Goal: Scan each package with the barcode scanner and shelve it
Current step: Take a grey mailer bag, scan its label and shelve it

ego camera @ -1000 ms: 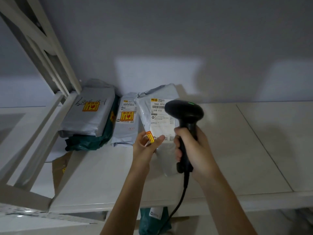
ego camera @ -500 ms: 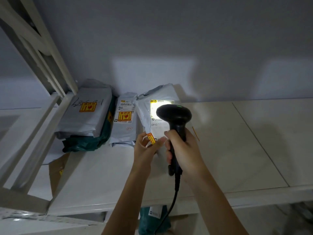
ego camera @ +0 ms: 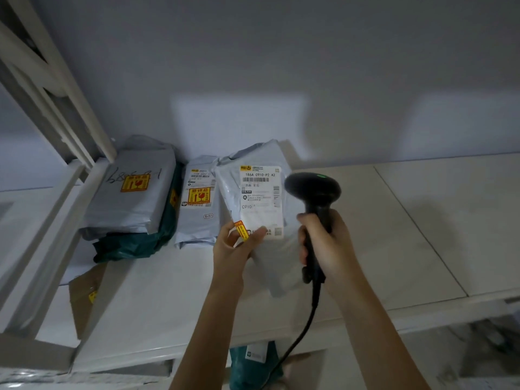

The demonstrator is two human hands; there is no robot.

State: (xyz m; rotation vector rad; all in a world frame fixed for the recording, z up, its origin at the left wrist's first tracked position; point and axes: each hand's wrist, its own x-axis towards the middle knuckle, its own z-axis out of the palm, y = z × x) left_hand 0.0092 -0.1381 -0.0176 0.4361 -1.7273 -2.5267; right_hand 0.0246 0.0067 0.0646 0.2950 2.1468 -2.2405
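Note:
My left hand grips the near left edge of a grey poly-mailer package that lies on the white shelf, thumb on its white shipping label by a small yellow sticker. My right hand grips the handle of the black barcode scanner, whose head sits just right of the label; its black cable drops below the shelf edge. No scan light falls on the label.
Two more grey packages with yellow fragile stickers lie to the left, the far-left one stacked on a dark green bag. A white shelf upright slants at left. A brown box and another green parcel sit lower down.
The scanner moved left over the label and lit it, then swung back right; its light is now off. My left hand kept holding the package.

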